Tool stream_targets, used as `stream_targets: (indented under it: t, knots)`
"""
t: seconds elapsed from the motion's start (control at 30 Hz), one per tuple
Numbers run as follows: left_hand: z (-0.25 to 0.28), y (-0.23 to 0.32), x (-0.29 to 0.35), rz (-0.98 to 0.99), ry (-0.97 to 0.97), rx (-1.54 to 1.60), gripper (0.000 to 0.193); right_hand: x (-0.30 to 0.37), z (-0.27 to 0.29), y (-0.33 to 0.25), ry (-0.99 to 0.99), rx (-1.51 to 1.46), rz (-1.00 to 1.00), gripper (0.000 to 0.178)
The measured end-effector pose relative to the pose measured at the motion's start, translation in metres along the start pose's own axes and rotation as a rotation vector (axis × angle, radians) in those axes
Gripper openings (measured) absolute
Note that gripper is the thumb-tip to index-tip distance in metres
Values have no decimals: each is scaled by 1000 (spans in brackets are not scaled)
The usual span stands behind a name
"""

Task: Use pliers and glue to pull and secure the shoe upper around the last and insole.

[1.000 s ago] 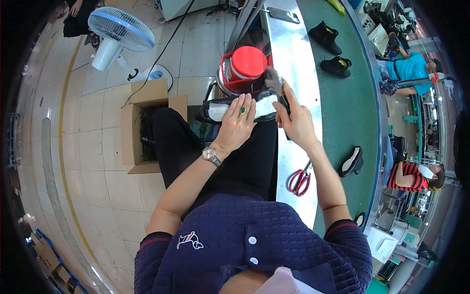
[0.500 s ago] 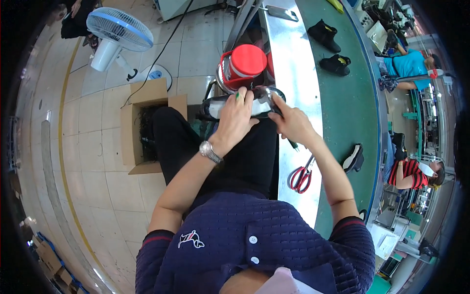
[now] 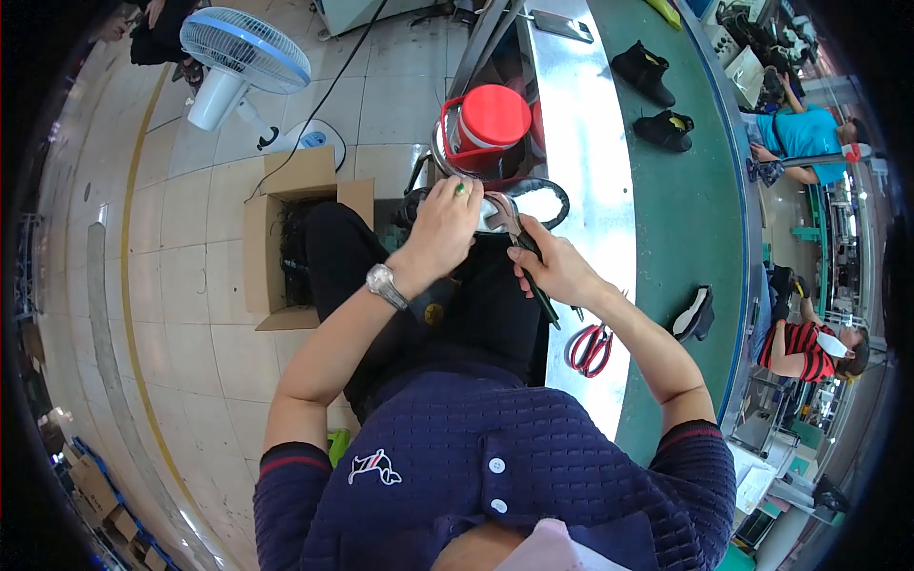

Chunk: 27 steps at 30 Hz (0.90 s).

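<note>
Grasping pliers with metal head and dark handles [image 3: 509, 217] in your right hand [image 3: 562, 270], head view; pliers' head meets black-edged, white-faced shoe [image 3: 541, 204], crosswise above your lap. Your left hand [image 3: 440, 226] bends over shoe; fingertips hidden, cannot tell whether clenched. Red-handled scissors [image 3: 592, 348] on shiny metal bench [image 3: 592, 124].

Relative to the preceding views, the left hand [image 3: 444, 222] had shifted leftward along the black shoe with a white underside [image 3: 540, 203], its fingers curled. The steel-headed, dark-handled pliers [image 3: 507, 216] in the right hand [image 3: 562, 271] had moved from the shoe's right end to its middle. A bright green object [image 3: 339, 445] had appeared beside the left sleeve [image 3: 293, 476].
</note>
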<state>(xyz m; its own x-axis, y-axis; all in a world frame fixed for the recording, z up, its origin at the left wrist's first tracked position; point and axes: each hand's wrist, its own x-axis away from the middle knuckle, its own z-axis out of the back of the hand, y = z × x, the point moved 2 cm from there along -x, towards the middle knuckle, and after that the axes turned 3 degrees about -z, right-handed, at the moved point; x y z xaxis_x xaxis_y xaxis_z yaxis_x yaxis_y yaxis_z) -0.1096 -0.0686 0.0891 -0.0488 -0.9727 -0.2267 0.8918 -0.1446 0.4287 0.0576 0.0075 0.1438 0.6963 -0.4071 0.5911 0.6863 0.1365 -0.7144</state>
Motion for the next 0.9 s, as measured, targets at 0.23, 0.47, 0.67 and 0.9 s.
stream_targets:
  t: [0.23,0.47,0.67,0.9]
  knots:
    - [-21,8,20,-71,199,-410,65,5,29,-34,95,571,161,56]
    - [-25,9,20,-74,233,-459,49,-15,11,-24,404,816,155,62]
    - [-26,10,18,-55,359,-234,42,-29,-15,-20,507,707,146,63]
    - [-25,9,16,69,405,-44,40,-24,-21,-40,600,531,262,62]
